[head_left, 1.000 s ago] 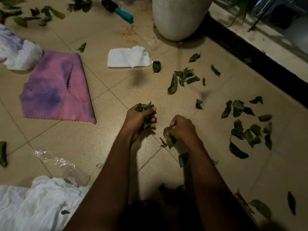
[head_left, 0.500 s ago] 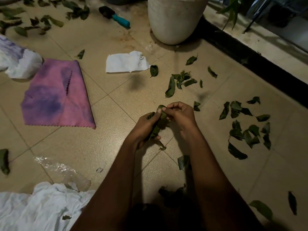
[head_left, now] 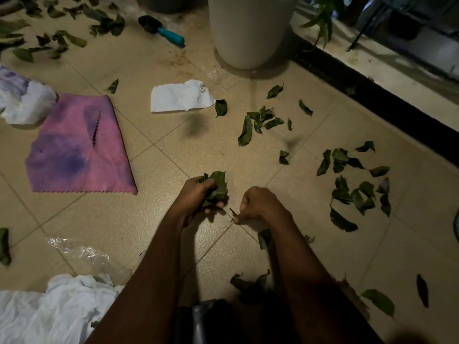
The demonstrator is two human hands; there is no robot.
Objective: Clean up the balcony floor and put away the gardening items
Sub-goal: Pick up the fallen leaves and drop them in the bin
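From the head view, our left hand (head_left: 198,194) is curled tight around a wad of leaves (head_left: 216,188), fingers wrapped so the bunch stays put while it serves as the collecting hand. Our right hand (head_left: 260,203) sits just beside it, low to the floor (head_left: 173,232), fingers pinched on a small scrap (head_left: 233,212); whether it is fully gripped we cannot tell. Keeping the hands close likely makes each hand-over short.

More leaves lie loose: a cluster (head_left: 357,192) to the right, another (head_left: 260,120) ahead, more far left by the pink cloth (head_left: 79,150). The trowel (head_left: 164,31) rests untouched beside the white pot (head_left: 248,33). White paper (head_left: 181,96) and a plastic film (head_left: 82,252) also wait. We judge the clean-up barely begun.
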